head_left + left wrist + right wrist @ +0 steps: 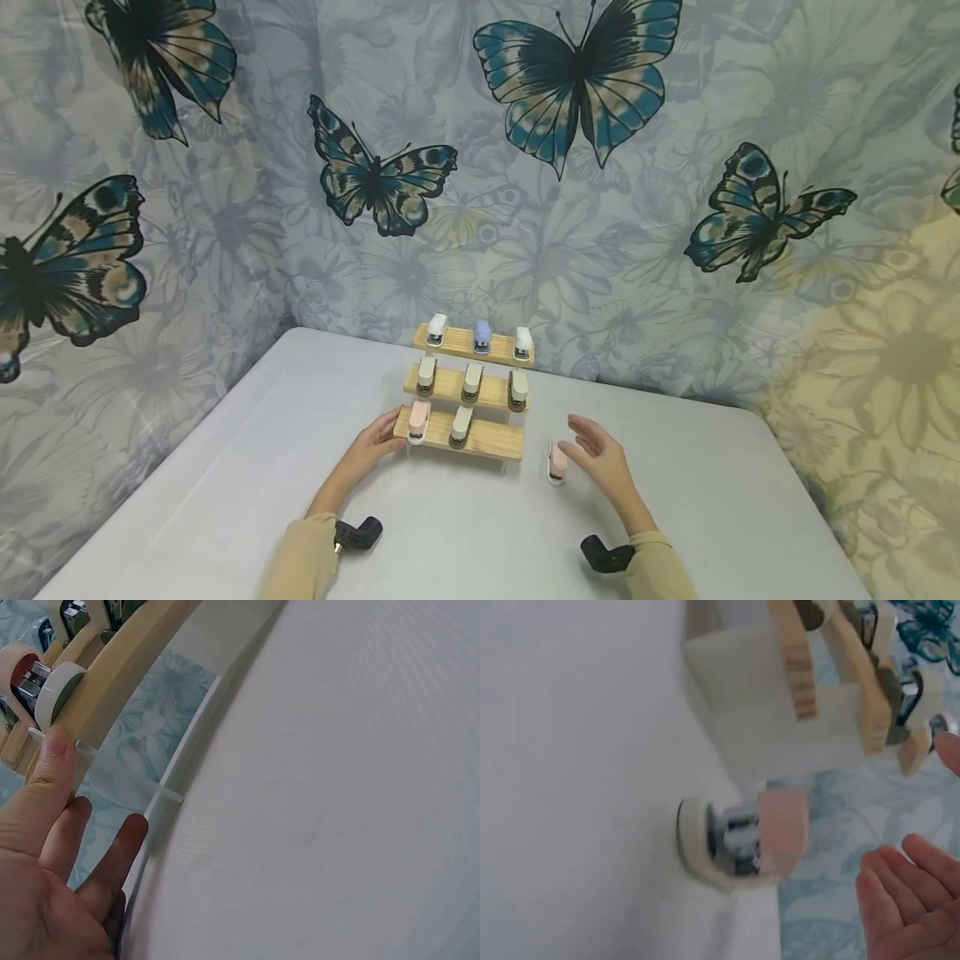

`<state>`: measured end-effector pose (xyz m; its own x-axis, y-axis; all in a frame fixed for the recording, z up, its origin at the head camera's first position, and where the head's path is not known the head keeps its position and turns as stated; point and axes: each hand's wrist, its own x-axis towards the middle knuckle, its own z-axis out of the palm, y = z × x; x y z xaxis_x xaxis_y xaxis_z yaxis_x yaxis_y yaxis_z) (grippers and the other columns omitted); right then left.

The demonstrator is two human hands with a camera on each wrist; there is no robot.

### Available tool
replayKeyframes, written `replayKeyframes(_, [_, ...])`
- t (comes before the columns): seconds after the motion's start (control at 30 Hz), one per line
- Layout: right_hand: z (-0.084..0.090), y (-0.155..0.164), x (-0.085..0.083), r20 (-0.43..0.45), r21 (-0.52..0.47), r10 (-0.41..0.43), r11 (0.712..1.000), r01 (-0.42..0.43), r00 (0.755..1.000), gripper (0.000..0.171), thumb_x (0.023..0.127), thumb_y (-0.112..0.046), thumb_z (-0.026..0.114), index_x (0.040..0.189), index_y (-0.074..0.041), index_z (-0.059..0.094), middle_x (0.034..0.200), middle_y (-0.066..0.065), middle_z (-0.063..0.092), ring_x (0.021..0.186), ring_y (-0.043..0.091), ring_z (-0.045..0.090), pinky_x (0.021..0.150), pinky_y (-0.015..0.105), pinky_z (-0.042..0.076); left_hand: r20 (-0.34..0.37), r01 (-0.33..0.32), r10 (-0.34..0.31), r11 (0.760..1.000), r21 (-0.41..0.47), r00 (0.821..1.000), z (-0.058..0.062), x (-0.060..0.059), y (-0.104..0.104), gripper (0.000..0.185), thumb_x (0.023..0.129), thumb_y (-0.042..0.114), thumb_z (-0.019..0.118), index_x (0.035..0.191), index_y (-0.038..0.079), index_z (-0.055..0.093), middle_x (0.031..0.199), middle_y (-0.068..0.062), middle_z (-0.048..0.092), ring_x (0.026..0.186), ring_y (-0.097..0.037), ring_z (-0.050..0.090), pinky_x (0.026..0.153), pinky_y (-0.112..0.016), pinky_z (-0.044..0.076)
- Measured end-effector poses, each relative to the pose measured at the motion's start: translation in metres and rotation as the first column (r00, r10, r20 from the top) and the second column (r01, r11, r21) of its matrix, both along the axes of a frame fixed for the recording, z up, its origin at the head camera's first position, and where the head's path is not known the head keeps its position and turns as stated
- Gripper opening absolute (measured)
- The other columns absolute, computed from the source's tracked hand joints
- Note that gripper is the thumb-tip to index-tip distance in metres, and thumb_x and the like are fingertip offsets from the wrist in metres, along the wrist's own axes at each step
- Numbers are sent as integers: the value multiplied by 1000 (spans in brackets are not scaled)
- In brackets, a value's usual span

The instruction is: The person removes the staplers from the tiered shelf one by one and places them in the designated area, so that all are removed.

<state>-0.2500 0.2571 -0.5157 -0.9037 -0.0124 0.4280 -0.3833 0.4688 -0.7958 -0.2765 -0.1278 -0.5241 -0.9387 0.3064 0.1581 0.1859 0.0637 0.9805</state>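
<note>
Two wrist-worn cameras, nearest the head view, are seen at 6 o'clock on the beige sleeves. Beyond them, the pink stapler stands upright on the grey table, just beside the lower right corner of the wooden tiered rack and apart from it. The right hand is held at 3 o'clock of this stapler, fingers straight and spread, with nothing gripped; in the right wrist view the pink stapler appears close to the fingertips but untouched. The left hand is laid with extended fingers against the rack's left end at 9 o'clock, steadying it without a curled grip.

Eight staplers are seated on the rack: three on the top step, three on the middle, two on the bottom. A vacant position is noted at the right of the bottom step.

The step in hand is judged to be the approach to the loose stapler. The next move would require a pinch across its body and a lift to the vacant position at 11 o'clock.
</note>
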Motion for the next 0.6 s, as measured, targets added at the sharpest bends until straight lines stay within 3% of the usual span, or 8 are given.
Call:
replayKeyframes(0.1, [-3, -18, -4, -27, -73, 59, 995, -61, 998, 42, 69, -24, 61, 107, -19, 46, 104, -2, 48, 94, 11, 44, 76, 20, 38, 0, -25, 25, 999, -21, 1000, 2, 1, -3, 58, 70, 28, 58, 120, 17, 32, 119, 2, 35, 101, -12, 38, 83, -29, 33])
replayKeyframes(0.17, [-1, -35, -3, -12, -130, 125, 984, -125, 992, 39, 70, -20, 60, 106, -15, 48, 100, 1, 51, 90, 15, 48, 73, 23, 41, -14, -28, 28, 999, -21, 1000, 2, 2, -4, 58, 70, 28, 58, 120, 16, 31, 120, 0, 34, 101, -14, 38, 83, -30, 32])
replayKeyframes(0.23, [-11, -45, -8, 36, -196, 195, 963, -185, 980, 37, 70, -18, 60, 105, -16, 49, 98, 1, 52, 82, 16, 51, 66, 25, 45, -27, -23, 23, 1000, -16, 999, 2, 2, -5, 58, 70, 27, 58, 121, 15, 31, 120, -1, 33, 102, -15, 38, 83, -30, 32])
replayKeyframes(0.37, [-10, -65, -8, 188, -286, 342, 916, -282, 921, 43, 72, -17, 57, 113, -16, 43, 107, 4, 47, 63, 24, 54, 51, 34, 46, -51, 4, -4, 1000, -11, 999, 0, 2, -3, 59, 72, 25, 57, 122, 11, 29, 122, -5, 31, 103, -18, 36, 85, -31, 30])
replayKeyframes(0.47, [-3, -78, -6, 301, -293, 381, 909, -295, 874, 52, 72, -23, 58, 119, -21, 35, 117, 0, 38, 56, 25, 54, 48, 36, 46, -44, 3, -4, 1000, -14, 999, -1, 2, -1, 58, 72, 26, 57, 121, 12, 30, 121, -4, 32, 103, -16, 37, 84, -30, 31])
replayKeyframes(0.6, [13, -97, -1, 349, -270, 383, 915, -299, 856, 63, 71, -25, 59, 124, -17, 26, 123, 7, 28, 53, 23, 54, 47, 34, 46, -41, 1, -1, 1000, -3, 999, -1, 2, -2, 57, 72, 25, 57, 121, 12, 30, 121, -3, 33, 101, -16, 38, 83, -30, 32])
